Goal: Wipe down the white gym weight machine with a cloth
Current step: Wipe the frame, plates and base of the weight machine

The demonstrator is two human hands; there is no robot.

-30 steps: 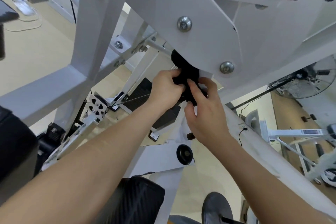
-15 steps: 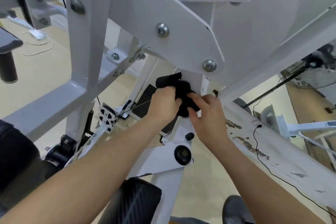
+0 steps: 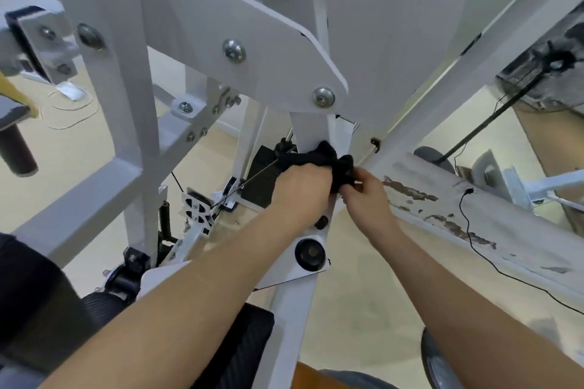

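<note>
While left hand [image 3: 300, 189] and right hand [image 3: 368, 196] grip the cloth [image 3: 319, 157] on the post [image 3: 308, 131], wiping's underway. Lots left, probably.

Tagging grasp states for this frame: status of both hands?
Left hand: closed, gripping the black cloth against the white upright.
Right hand: closed, pinching the black cloth's end.

The single head view looks forward and down (close in) at the white machine frame [image 3: 303, 133].
</note>
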